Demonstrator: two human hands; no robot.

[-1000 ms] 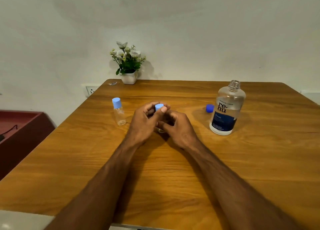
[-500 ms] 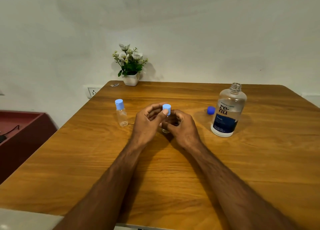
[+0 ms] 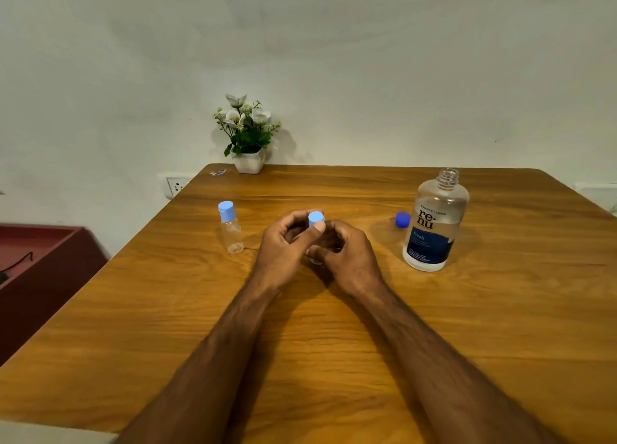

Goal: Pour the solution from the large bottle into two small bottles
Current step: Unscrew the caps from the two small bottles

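Observation:
At the middle of the wooden table [image 3: 334, 326], my left hand [image 3: 283, 246] pinches the light-blue cap [image 3: 315, 218] of a small clear bottle. My right hand [image 3: 347, 256] grips that bottle's body, which is mostly hidden; only its base [image 3: 315, 261] shows. A second small bottle [image 3: 230, 228] with a light-blue cap stands upright to the left, apart from both hands. The large clear bottle [image 3: 434, 223] with a dark blue label stands open at the right. Its dark blue cap [image 3: 403, 219] lies on the table just left of it.
A white pot of flowers [image 3: 248, 133] stands at the table's far edge against the wall. A wall socket [image 3: 177, 186] sits left of the table. A dark red cabinet [image 3: 40, 266] stands at the left, below table height.
Both hands stay on the small bottle, and my left thumb and fingers have shifted slightly round its cap. The view has moved a little. Nothing else has moved.

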